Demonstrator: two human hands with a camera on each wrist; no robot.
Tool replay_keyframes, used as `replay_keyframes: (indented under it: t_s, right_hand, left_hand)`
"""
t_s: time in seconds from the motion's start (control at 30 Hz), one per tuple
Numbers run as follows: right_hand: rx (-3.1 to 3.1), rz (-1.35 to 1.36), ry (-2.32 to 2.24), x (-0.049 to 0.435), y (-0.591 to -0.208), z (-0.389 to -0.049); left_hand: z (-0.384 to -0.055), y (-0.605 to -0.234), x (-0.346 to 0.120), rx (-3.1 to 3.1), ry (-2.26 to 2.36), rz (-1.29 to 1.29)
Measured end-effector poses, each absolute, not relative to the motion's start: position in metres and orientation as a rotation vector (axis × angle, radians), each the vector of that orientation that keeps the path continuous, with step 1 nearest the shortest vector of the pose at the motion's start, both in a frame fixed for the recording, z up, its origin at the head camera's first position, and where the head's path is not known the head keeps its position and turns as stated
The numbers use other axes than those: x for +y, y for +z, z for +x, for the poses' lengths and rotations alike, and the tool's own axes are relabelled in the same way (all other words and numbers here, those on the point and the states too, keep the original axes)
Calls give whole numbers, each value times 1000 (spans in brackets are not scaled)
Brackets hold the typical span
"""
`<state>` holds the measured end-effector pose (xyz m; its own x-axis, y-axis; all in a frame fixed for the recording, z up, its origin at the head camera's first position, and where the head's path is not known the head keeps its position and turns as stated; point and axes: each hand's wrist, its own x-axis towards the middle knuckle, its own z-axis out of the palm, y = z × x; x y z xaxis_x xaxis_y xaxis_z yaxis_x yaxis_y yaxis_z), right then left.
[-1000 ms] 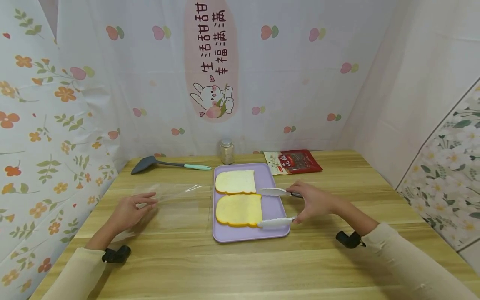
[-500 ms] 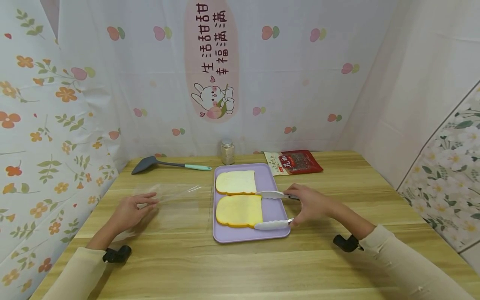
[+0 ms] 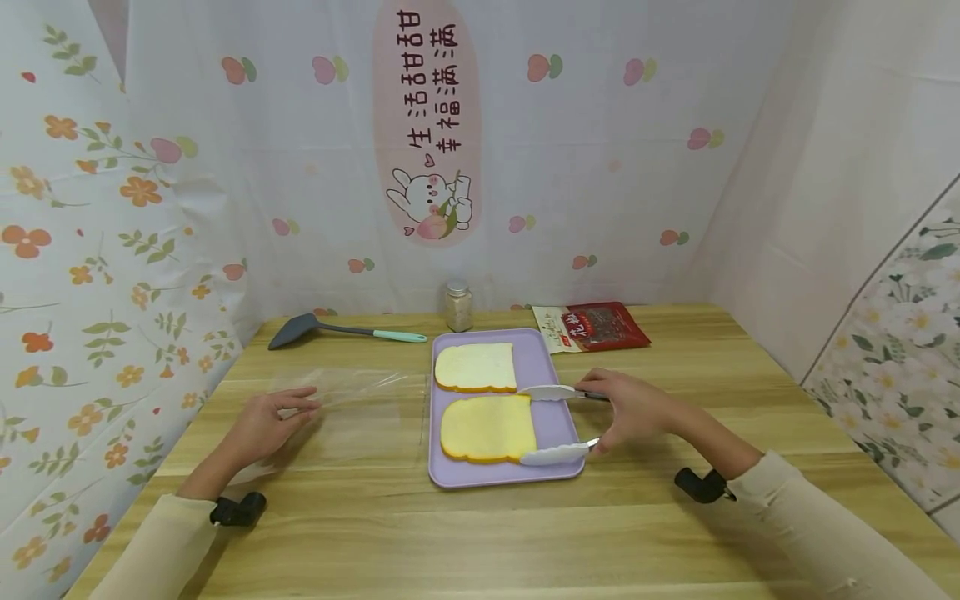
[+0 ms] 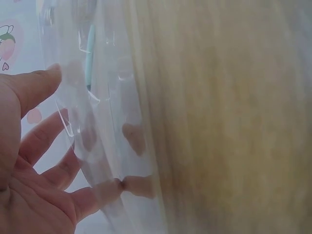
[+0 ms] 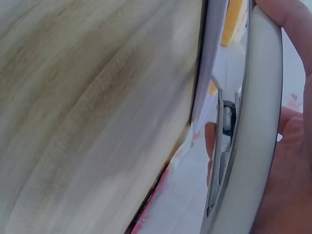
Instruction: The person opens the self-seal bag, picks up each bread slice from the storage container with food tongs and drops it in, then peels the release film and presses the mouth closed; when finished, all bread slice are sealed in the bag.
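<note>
And here's the left hand (image 3: 264, 429), palm low over the table, fingers spread loosely and thumb apart, not clenched on anything, fingertips at the edge of a clear plastic film (image 3: 367, 417); whether any slip inside it, I can't tell. Over to the right hand (image 3: 630, 408), reaching in from the side, wrist bent, thumb and fingers wrapped around one pair of tongs (image 3: 557, 454). The two white tips stand wide, reaching over the tray, one at each right-hand corner of the near slice (image 3: 487, 427). That's two bread slices in all: the far slice (image 3: 475, 367) lies just behind it, both flat on one purple tray (image 3: 551, 425), mid-table, right beside the film.

Further out, one dark turner (image 3: 300, 329) with a mint handle lies back left, one lidded jar (image 3: 458, 310) stands behind the tray, and one red packet (image 3: 600, 325) lies back right, all on one wooden table (image 3: 480, 542).
</note>
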<state>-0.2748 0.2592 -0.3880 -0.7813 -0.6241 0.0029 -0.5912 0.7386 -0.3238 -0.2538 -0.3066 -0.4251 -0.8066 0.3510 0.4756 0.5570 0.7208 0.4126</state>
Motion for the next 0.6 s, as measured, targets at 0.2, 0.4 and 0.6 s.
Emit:
replay_keyframes:
  t_s: [0.2, 0.4, 0.6]
  right_hand:
    - [2812, -1035, -447, 255, -391, -278]
    - [2810, -1088, -467, 250, -390, -280]
    - [2812, -1105, -478, 249, -390, -284]
  left_hand:
    - [-254, -425, -305, -2573, -786, -698]
    - [-254, -426, -306, -2571, -792, -691]
    - [-254, -426, -306, -2579, -776, -679]
